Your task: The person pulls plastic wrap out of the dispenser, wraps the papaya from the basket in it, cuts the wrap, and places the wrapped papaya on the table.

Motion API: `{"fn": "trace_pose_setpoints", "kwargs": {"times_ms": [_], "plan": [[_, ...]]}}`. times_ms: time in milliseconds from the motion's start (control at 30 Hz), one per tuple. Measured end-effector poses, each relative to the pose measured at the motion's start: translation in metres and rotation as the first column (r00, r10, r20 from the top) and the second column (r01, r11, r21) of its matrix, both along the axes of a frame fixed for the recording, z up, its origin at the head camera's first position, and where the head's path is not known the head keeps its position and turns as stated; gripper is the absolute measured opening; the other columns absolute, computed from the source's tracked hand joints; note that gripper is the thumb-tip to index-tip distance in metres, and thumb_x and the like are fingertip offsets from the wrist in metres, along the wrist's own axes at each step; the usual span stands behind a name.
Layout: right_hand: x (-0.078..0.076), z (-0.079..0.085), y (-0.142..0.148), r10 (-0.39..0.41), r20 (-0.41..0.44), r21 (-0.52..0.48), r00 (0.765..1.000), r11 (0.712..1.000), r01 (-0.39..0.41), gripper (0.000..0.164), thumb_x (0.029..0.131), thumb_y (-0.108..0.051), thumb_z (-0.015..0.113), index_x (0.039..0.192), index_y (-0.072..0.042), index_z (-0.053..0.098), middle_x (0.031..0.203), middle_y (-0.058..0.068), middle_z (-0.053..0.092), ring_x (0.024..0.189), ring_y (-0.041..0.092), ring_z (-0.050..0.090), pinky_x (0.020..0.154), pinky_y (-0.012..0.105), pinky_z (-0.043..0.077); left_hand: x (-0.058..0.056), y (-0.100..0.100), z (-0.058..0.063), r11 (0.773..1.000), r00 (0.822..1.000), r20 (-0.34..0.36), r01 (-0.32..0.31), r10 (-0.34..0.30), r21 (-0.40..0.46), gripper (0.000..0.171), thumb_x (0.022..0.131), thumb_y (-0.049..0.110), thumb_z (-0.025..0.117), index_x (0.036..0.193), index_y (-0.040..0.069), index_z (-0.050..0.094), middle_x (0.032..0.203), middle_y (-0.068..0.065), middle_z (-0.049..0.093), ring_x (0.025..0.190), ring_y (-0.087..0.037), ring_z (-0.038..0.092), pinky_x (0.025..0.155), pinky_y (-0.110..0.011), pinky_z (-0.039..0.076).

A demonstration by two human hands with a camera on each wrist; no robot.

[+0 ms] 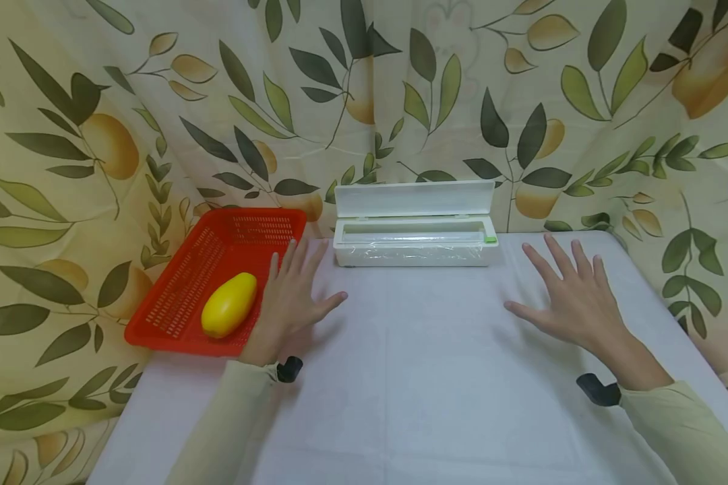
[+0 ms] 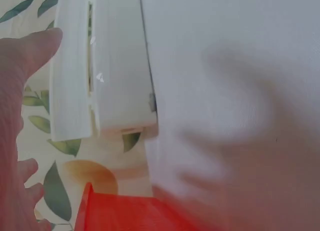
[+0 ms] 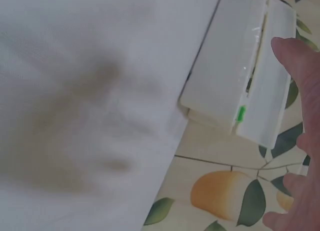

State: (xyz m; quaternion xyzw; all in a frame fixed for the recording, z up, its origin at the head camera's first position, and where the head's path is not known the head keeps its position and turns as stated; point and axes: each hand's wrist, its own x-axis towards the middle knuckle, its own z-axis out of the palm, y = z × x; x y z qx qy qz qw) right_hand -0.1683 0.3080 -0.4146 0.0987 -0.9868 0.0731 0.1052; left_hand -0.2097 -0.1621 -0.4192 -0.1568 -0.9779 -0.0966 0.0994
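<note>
My left hand hovers with fingers spread over the right side of a red plastic basket, holding nothing. Inside that basket lies a smooth yellow oval fruit, just left of the hand. On the right, my other hand is spread above the white tabletop, and it too holds nothing. Between the hands, at the far edge, stands a white cling film dispenser with its lid raised. A roll of clear film shows inside, and a small green piece sits at the dispenser's right end.
A white cloth covers the table. Behind and to the sides hangs a curtain printed with leaves and orange fruit, close against the table's far edge. Each wrist carries a small black device at the sleeve cuff.
</note>
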Motion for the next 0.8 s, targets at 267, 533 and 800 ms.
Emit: {"fn": "trace_pose_setpoints", "kwargs": {"times_ms": [267,533,800], "plan": [[-0.017,0.0,-0.004,0.074,-0.065,-0.018,0.995,0.997,-0.075,0.104,0.078,-0.053,0.081,0.162,-0.018,0.029,0.166,0.024,0.021,0.145,0.059,0.021,0.112,0.077,0.015,-0.011,0.013,-0.01,0.997,0.999,-0.004,0.051,-0.05,0.059,0.104,0.085,0.063,0.072,0.166,0.029,0.016,0.172,-0.01,0.008,0.158,-0.033,0.007,0.124,-0.059,0.009],[-0.041,-0.006,-0.008,0.165,-0.151,-0.03,0.975,0.985,-0.171,0.1,0.073,-0.04,0.091,0.156,-0.017,0.041,0.16,0.022,0.033,0.138,0.055,0.034,0.101,0.077,0.033,-0.028,0.024,-0.023,0.989,0.994,-0.058,0.096,-0.09,0.114,0.104,0.084,0.049,0.081,0.166,0.027,0.019,0.167,-0.013,0.025,0.153,-0.036,0.025,0.122,-0.058,0.02],[-0.067,-0.012,-0.011,0.234,-0.142,-0.071,0.962,0.967,-0.246,0.097,0.07,-0.025,0.096,0.152,-0.016,0.045,0.159,0.019,0.035,0.13,0.054,0.04,0.102,0.073,0.036,-0.043,0.033,-0.033,0.978,0.987,-0.141,0.1,-0.074,0.182,0.09,0.087,0.039,0.083,0.161,0.023,0.035,0.16,-0.014,0.04,0.145,-0.031,0.041,0.122,-0.057,0.022]]}}
